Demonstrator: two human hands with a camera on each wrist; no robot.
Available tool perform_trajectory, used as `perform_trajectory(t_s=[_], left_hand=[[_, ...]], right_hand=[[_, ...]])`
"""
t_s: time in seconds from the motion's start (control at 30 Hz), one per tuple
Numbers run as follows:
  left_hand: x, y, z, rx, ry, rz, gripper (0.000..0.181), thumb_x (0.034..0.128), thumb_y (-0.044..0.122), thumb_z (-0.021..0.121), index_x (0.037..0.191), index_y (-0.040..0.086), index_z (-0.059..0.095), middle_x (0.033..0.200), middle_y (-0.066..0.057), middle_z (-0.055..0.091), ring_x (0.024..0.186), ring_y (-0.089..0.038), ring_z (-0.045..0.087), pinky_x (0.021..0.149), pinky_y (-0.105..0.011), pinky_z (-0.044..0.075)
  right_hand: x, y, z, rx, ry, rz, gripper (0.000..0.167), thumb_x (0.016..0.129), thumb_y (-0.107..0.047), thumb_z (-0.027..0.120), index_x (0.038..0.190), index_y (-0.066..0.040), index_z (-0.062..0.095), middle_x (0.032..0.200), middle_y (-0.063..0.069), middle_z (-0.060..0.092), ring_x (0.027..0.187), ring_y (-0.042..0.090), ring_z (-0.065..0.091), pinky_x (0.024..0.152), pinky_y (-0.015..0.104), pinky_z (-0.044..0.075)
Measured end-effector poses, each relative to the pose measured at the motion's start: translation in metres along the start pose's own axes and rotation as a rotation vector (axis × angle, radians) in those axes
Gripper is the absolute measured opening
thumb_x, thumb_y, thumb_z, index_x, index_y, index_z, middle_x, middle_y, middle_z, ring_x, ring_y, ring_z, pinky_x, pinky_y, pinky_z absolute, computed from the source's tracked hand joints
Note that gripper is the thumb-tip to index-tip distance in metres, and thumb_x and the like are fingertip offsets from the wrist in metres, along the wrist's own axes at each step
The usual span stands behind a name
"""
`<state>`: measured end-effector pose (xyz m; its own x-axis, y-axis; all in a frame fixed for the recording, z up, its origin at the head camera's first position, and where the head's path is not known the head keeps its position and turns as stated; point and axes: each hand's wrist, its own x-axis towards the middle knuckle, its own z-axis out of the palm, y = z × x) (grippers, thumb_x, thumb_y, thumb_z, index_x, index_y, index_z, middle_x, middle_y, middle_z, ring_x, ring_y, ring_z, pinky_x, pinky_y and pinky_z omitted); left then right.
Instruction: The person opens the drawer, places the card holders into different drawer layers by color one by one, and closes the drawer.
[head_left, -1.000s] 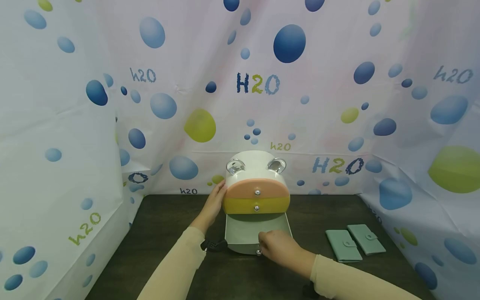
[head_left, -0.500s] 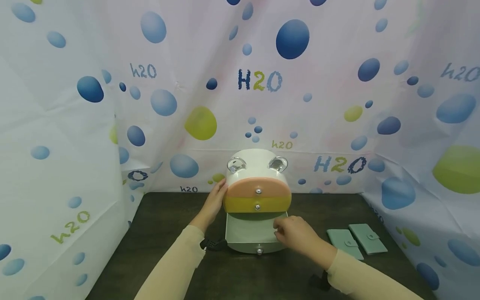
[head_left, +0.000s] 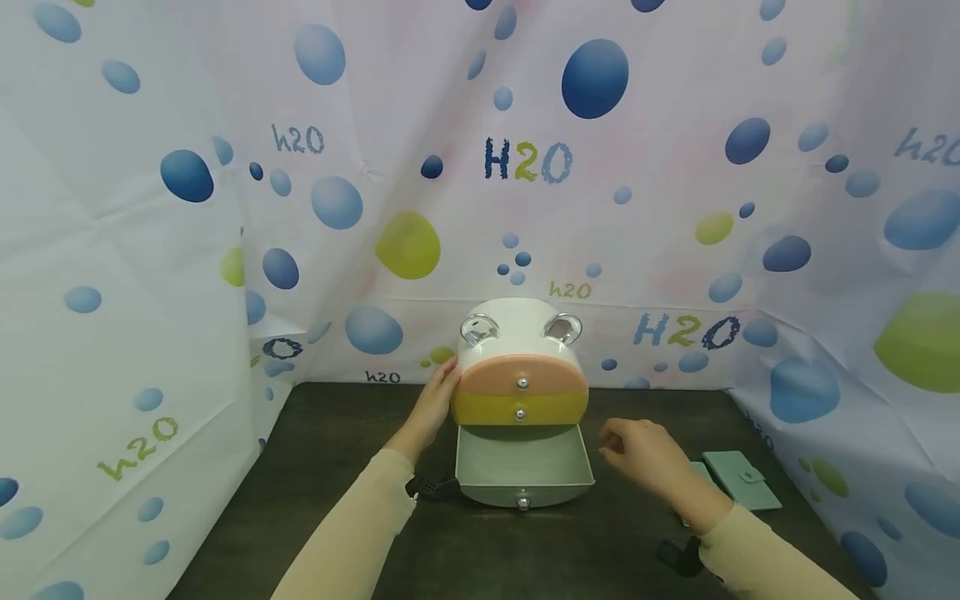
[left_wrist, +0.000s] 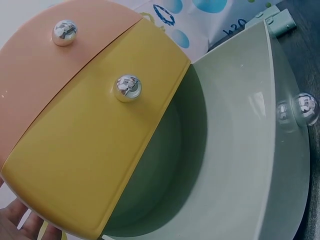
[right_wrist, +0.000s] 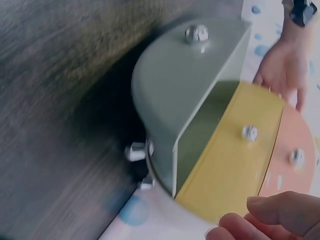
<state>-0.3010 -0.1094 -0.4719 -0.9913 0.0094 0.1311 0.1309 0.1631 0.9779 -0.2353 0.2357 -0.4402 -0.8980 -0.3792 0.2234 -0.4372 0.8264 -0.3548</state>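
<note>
A small round-topped drawer organizer point(head_left: 504, 337) stands on the dark table, with two shiny ear-like loops on top. Its green bottom drawer point(head_left: 525, 467) is pulled out and holds nothing. The orange drawer point(head_left: 491, 379) and yellow drawer point(head_left: 487, 408) are closed. My left hand point(head_left: 427, 412) rests against the organizer's left side, fingers extended along it; its fingertips point(left_wrist: 32, 225) show at the lower left of the left wrist view. To the right of the drawer, my right hand point(head_left: 648, 458) hovers with loosely bent fingers, touching nothing.
Two green snap wallets lie on the table point(head_left: 337, 492) at the right. The farther wallet point(head_left: 742, 481) shows well; the nearer wallet point(head_left: 702, 469) is mostly behind my right hand and wrist. A patterned curtain point(head_left: 645, 250) closes off the back and sides.
My right hand has left the green drawer's front and moved right, toward the wallets. The drawer stays pulled out. My left hand keeps its place on the organizer's side.
</note>
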Motion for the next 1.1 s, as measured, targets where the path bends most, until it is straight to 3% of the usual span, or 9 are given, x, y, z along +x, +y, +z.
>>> perform_trajectory(t_s=[0.2,0.37,0.63,1.1], left_hand=[[-0.001,-0.001,0.000,0.008,-0.005,0.001,0.062,0.1076,0.044,0.041,0.158,0.011,0.029,0.162,-0.015,0.028,0.149,-0.035,0.023,0.119,-0.057,0.021],[0.001,-0.001,0.000,0.008,0.000,0.005,0.060,0.1079,0.043,0.041,0.158,0.012,0.030,0.161,-0.014,0.030,0.149,-0.034,0.024,0.119,-0.056,0.022],[-0.001,0.000,0.000,0.007,0.002,0.004,0.060,0.1076,0.044,0.042,0.158,0.012,0.031,0.161,-0.014,0.031,0.148,-0.034,0.025,0.119,-0.055,0.023],[0.000,-0.002,-0.001,0.007,-0.006,0.009,0.062,0.1076,0.044,0.041,0.158,0.009,0.029,0.162,-0.015,0.029,0.149,-0.035,0.024,0.119,-0.055,0.022]], right_hand=[[-0.008,0.020,-0.012,-0.008,-0.006,0.061,0.015,0.085,-0.011,0.078,0.098,-0.005,0.072,0.086,0.002,0.072,0.076,0.021,0.068,0.065,0.042,0.057],[-0.015,0.041,-0.013,-0.036,0.026,0.104,0.016,0.085,-0.012,0.078,0.096,-0.003,0.072,0.084,0.005,0.072,0.074,0.024,0.068,0.064,0.045,0.056],[-0.023,0.064,-0.012,-0.020,-0.008,0.165,0.020,0.087,-0.015,0.075,0.101,0.000,0.071,0.088,0.008,0.073,0.079,0.028,0.069,0.070,0.050,0.056],[-0.032,0.095,-0.002,-0.011,-0.060,0.301,0.046,0.091,-0.028,0.073,0.115,0.010,0.064,0.105,0.026,0.068,0.089,0.040,0.066,0.070,0.052,0.055]])
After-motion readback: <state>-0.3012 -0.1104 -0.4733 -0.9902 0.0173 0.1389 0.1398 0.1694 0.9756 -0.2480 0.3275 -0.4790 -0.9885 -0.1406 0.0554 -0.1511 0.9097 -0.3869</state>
